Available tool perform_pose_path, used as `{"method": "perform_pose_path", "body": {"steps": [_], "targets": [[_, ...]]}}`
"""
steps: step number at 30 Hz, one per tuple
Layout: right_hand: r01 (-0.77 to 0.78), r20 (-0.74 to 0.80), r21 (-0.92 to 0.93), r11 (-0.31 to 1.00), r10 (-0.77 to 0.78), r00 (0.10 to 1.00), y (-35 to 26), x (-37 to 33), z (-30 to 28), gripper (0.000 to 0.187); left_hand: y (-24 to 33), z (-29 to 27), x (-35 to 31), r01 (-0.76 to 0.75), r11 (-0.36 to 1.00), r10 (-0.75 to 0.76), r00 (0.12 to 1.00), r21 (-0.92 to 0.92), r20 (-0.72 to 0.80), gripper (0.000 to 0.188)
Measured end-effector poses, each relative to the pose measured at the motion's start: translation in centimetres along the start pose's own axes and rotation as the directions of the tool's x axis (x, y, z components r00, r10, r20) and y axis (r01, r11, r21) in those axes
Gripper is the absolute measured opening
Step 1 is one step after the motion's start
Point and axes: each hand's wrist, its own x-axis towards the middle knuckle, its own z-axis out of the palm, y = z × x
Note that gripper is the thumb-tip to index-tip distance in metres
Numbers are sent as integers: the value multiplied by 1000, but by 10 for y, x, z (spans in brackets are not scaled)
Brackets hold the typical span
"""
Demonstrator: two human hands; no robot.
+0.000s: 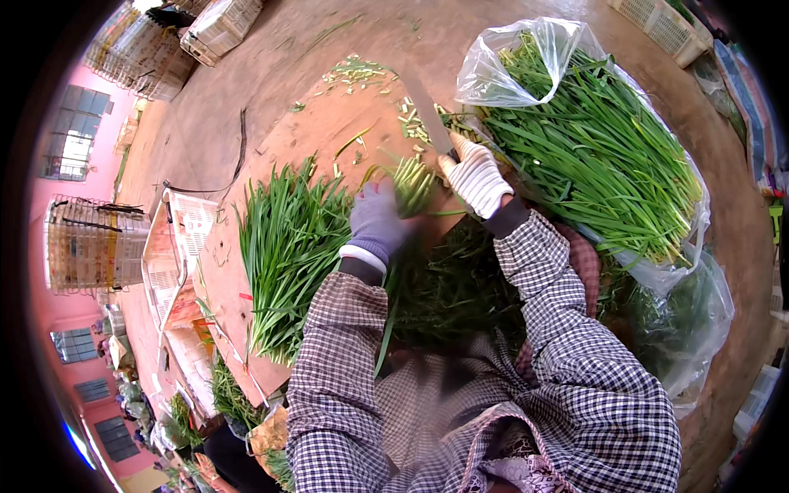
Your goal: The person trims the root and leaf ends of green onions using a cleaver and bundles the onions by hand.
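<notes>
Left hand (376, 220) in a purple-grey glove, fingers curled down over a bunch of green chives (413, 182), pinning it flat on the wooden board (329, 123). Right hand (477, 174) in a white striped glove, fingers wrapped tight round the handle of a cleaver (426, 107), blade running up toward 12 o'clock from the fist, edge sitting at the cut ends of the bunch. Bunch is dead centre, between both hands, root ends toward 12

Doing this well, my read: keep left fingertips tucked back from the blade line, hold stems level so ends trim even, chop straight down rather than sawing, and push offcuts clear so they don't lift the bunch

Trimmed chive pile (288, 246) lies fanned at 9 o'clock of the left hand, touching the board. Small cut scraps (355, 71) scattered at 12 o'clock. Clear plastic bag (526, 57) full of long chives (600, 156) at 2–3 o'clock, just beside the right hand. More dark greens in the person's lap at 6 o'clock, checked sleeves over them

Board is reddish-brown, worn, resting on a dusty brown floor. White plastic crates (218, 29) at 11 o'clock, a stacked crate tower (90, 242) at 9, a flat white tray (185, 238) beside the board. Pink wall with windows far left
</notes>
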Motion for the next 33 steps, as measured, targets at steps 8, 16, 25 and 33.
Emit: {"method": "perform_pose_path", "body": {"steps": [8, 16, 25, 33], "targets": [[306, 367, -112, 945, -247, 897, -30, -50, -73, 24, -14, 6, 0, -71, 996, 74, 995, 56, -66, 76], [408, 453, -349, 844, -229, 862, -21, -74, -71, 23, -11, 10, 5, -89, 996, 91, 992, 33, -83, 67], [406, 460, -319, 856, -235, 857, -12, -70, -71, 25, -15, 15, 7, -106, 994, 104, 992, -18, -65, 65], [403, 517, -304, 863, -206, 831, -16, -66, -75, 25, -15, 13, 8, -135, 990, 133, 988, -28, -75, 65]]}}
